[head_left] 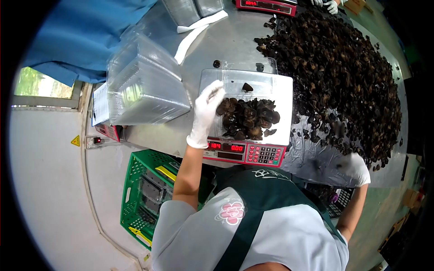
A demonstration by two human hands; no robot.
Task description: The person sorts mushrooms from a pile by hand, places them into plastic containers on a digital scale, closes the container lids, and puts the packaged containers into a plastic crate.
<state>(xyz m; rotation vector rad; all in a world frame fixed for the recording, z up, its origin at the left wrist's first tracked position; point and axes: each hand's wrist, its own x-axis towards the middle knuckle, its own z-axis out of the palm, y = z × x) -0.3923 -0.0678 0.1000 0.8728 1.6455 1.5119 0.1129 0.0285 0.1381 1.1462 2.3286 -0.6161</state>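
1. The right hand [355,170], in a white glove, is held over the near edge of the table [221,38], right of the scale. It is blurred, so it cannot be told whether anything is gripped.
2. The red scale [264,155] is set by the table's near edge.
3. The left hand [209,101] is held at the left edge of the clear tray [235,86] on the scale. Its fingers are bunched close, but whether the rim is pinched cannot be told. A wrong weight could be caused by pressing there.
4. Dark curly pieces [251,118] are piled toward the tray's near edge. They could be spilled by a tug.
5. By the table's left edge, tall stacked boxes [149,86] are kept; they could be toppled by a bump.
6. Along the right edge, a big dark heap [334,67] is spread.
7. At the far edge, a second scale [266,5] and another person's hands [333,7] are seen.
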